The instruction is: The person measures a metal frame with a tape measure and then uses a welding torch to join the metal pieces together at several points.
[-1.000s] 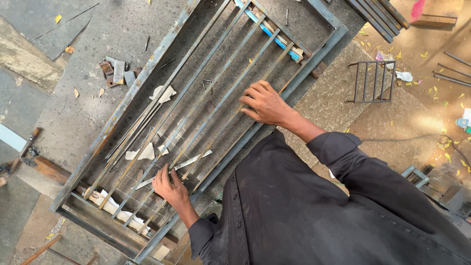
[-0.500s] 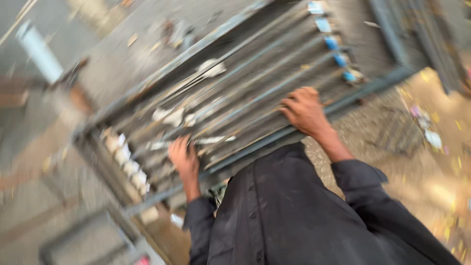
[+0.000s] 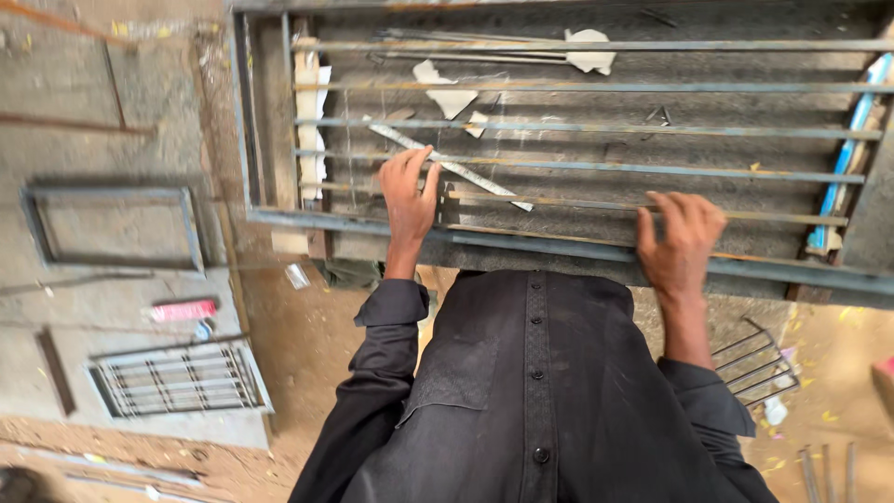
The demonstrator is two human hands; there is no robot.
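Nearest, a small grille (image 3: 179,377) lies on the floor at left, while both hands rest on the near edge of the large metal grille (image 3: 596,168), the left hand (image 3: 408,200) with fingers loosely spread over a bar, the right hand (image 3: 678,240) curled over another.

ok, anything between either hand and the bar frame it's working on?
Nothing visible. The left hand already rests on a bar of the metal frame, beside a flat metal strip. The right hand lies on the frame's near bars, fingers curled over one. Both are in direct contact.
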